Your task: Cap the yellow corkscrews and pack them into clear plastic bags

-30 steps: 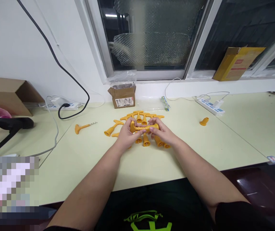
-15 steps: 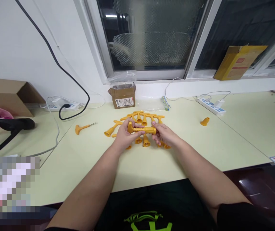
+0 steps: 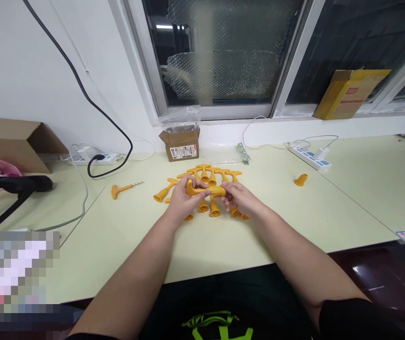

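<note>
A yellow corkscrew (image 3: 216,191) with a fitted sleeve lies level between my hands, above the table. My left hand (image 3: 184,197) is closed round its T-shaped handle end. The fingers of my right hand (image 3: 240,197) pinch the sleeve's wide end. Behind and below my hands lie several yellow corkscrews (image 3: 215,207) in sleeves, partly hidden by my fingers. A loose corkscrew (image 3: 116,191) with its metal spiral bare rests to the left. To the right a separate yellow sleeve (image 3: 300,180) lies by itself.
A small cardboard box (image 3: 183,145) and a clear plastic bag (image 3: 220,153) sit by the wall. Power strips (image 3: 310,157) with cables lie at both sides. At the left are a large cardboard box (image 3: 7,141) and a black object (image 3: 18,186).
My right hand has shifted slightly left along with the held corkscrew, and less of the sleeve's end shows. The view has moved very slightly.
</note>
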